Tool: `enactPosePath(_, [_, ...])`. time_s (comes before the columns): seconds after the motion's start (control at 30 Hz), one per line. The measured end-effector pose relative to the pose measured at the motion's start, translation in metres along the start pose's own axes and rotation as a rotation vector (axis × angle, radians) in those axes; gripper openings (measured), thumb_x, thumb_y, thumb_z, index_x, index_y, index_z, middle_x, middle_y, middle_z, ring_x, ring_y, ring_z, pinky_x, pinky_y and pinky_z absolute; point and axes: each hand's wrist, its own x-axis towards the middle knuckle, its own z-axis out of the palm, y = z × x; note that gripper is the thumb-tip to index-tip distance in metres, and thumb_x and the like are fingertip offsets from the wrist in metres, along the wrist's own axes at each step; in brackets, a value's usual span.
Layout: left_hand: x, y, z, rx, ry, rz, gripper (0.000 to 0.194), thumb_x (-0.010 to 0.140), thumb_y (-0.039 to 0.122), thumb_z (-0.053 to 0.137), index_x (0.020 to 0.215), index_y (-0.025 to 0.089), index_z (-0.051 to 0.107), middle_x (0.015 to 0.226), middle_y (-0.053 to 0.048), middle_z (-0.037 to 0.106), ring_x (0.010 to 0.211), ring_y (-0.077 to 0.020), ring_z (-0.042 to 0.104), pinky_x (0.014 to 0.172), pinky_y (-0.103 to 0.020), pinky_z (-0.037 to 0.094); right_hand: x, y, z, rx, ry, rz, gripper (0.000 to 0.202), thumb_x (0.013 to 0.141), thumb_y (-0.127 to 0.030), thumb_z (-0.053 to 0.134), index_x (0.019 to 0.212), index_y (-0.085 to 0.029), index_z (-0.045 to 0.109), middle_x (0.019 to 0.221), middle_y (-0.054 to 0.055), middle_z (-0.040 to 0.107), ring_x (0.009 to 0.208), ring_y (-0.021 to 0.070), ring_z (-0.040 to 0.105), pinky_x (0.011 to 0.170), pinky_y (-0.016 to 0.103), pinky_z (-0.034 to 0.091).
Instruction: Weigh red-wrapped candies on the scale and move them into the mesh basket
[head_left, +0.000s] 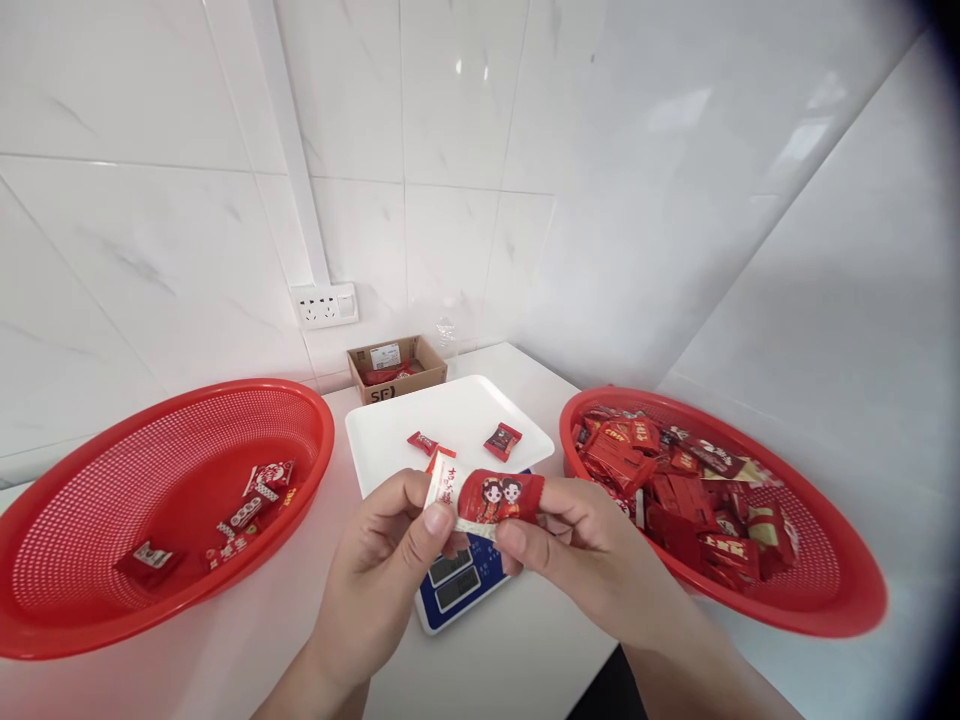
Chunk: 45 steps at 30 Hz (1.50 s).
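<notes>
Both my hands hold one small red and white packet (486, 498) with two cartoon figures printed on it, above the front of a scale. My left hand (386, 570) pinches its white left end between thumb and fingers. My right hand (592, 555) pinches its red right end. Behind the packet, the white tray (390, 435) of a blue digital scale (459, 590) carries three small red candies (502, 441). The scale's display shows below my fingers.
A red mesh basket (90, 560) on the left holds several wrapped sweets. Another red basket (825, 600) on the right is heaped with red packets. A small cardboard box (396, 368) stands by the tiled wall under a socket (324, 305).
</notes>
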Motion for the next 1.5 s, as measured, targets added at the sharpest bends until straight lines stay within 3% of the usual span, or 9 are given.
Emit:
enactPosePath(0.23, [-0.002,0.006,0.007,-0.120,0.132,-0.024,0.029,0.080,0.040,0.069,0.062,0.019,0.060,0.058,0.001,0.061,0.057,-0.0112,0.052,0.057,-0.023,0.039,-0.001,0.002,0.000,0.092,0.017,0.004,0.033,0.089,-0.048,0.056,0.078,-0.018,0.065,0.061,-0.002,0.057,0.055,0.0092,0.048,0.051,0.021,0.037])
enactPosePath(0.47, [-0.002,0.001,0.003,-0.177,0.053,0.024,0.022,0.085,0.035,0.064,0.069,0.020,0.063,0.062,0.000,0.064,0.061,-0.0130,0.057,0.060,-0.024,0.045,-0.001,0.002,0.001,0.142,0.023,-0.017,0.032,0.089,-0.048,0.056,0.078,-0.019,0.064,0.060,-0.003,0.055,0.055,0.0091,0.047,0.052,0.021,0.038])
enactPosePath(0.6, [-0.002,0.000,0.001,-0.176,-0.079,0.005,0.021,0.085,0.034,0.064,0.071,0.019,0.063,0.065,-0.002,0.068,0.063,-0.0149,0.060,0.060,-0.026,0.048,-0.003,-0.001,-0.002,0.136,0.007,-0.005,0.033,0.088,-0.049,0.057,0.075,-0.019,0.064,0.060,-0.003,0.053,0.056,0.0090,0.046,0.052,0.020,0.038])
enactPosePath(0.73, [0.000,0.003,0.003,-0.146,-0.210,-0.018,0.025,0.080,0.043,0.067,0.079,0.019,0.067,0.071,-0.005,0.069,0.065,-0.0177,0.062,0.065,-0.031,0.051,-0.003,-0.004,-0.002,0.147,-0.009,-0.002,0.032,0.087,-0.048,0.058,0.074,-0.019,0.064,0.059,-0.003,0.052,0.055,0.0090,0.046,0.052,0.020,0.040])
enactPosePath(0.97, [0.001,0.018,0.012,0.055,-0.185,-0.109,0.026,0.082,0.044,0.064,0.089,0.021,0.074,0.078,-0.006,0.071,0.069,-0.0195,0.063,0.076,-0.037,0.052,-0.003,-0.002,0.003,0.052,-0.001,0.002,0.035,0.089,-0.048,0.055,0.072,-0.018,0.062,0.059,-0.002,0.052,0.055,0.0099,0.045,0.050,0.021,0.036])
enactPosePath(1.2, [-0.004,0.013,0.009,0.158,-0.012,-0.049,0.021,0.079,0.041,0.068,0.078,0.021,0.074,0.065,-0.004,0.068,0.061,-0.0172,0.058,0.059,-0.029,0.050,-0.004,-0.003,0.002,0.055,-0.033,-0.009,0.030,0.090,-0.043,0.055,0.076,-0.018,0.063,0.062,-0.002,0.053,0.057,0.0093,0.045,0.051,0.020,0.036])
enactPosePath(1.5, [-0.002,0.020,0.013,0.098,-0.119,-0.039,0.025,0.082,0.045,0.064,0.083,0.021,0.071,0.074,-0.004,0.069,0.072,-0.0202,0.061,0.072,-0.033,0.050,-0.006,-0.004,0.000,0.016,-0.004,0.024,0.035,0.088,-0.049,0.055,0.073,-0.018,0.063,0.060,-0.001,0.054,0.056,0.0106,0.047,0.050,0.022,0.038])
